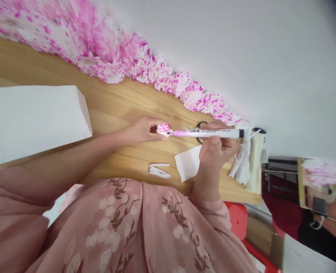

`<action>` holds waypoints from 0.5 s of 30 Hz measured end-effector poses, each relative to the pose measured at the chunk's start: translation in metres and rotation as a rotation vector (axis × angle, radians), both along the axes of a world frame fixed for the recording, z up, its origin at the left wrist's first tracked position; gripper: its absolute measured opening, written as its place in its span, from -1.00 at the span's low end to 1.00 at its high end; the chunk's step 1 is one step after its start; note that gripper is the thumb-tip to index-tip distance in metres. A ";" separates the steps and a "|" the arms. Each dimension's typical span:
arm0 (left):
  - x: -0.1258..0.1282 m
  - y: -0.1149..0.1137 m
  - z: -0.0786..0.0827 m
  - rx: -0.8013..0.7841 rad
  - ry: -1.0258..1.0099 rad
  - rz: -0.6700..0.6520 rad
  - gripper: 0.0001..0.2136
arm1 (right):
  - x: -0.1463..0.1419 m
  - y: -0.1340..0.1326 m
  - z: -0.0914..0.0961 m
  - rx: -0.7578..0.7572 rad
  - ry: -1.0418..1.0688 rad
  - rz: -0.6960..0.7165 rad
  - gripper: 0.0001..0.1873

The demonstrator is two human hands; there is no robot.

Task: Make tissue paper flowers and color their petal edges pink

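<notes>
Currently: white wall (pixel 242 57) fills the 1 o'clock half of the view, with the wooden table (pixel 113 106) running beneath it. 1 long row of pink-speckled paper ruffles (pixel 133 64) lies along the table's far edge against the wall, from 10 o'clock to 3 o'clock. 1 large white sheet (pixel 33 117) lies flat at 9 o'clock, well apart from both hands. Left hand (pixel 143 129), near centre, is closed narrow, pinching a small pink-dotted paper piece (pixel 163 129) just above the table. Right hand (pixel 215 149), at 3 o'clock of it, is wrapped around a pink marker (pixel 210 133) held level, its tip touching the paper piece. A bundle of white strips (pixel 249 159) stands at 3 o'clock of the right hand, near the table's end. 1 white paper square (pixel 188 163) lies at 6 o'clock of the marker, partly under the right wrist; 2 or 3 loose white slips (pixel 159 170) lie just beside it at 9 o'clock. Scissors (pixel 201 125) sit behind the marker, mostly hidden. Risks, as judged: the piece is small and held only by fingertips, so pressure from the tip could push it out of the pinch or crumple it; ink could reach the left fingertips or the wood; the right wrist could drag the square off the near edge.
</notes>
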State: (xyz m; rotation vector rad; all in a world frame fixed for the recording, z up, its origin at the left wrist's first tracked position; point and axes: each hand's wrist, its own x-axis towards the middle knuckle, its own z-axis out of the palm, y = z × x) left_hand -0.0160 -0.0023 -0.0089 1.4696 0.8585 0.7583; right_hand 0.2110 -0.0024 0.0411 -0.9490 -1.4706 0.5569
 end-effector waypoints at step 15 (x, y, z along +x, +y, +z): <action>-0.001 0.001 -0.002 0.018 -0.113 -0.030 -0.61 | -0.008 0.005 0.008 0.000 0.093 0.067 -0.66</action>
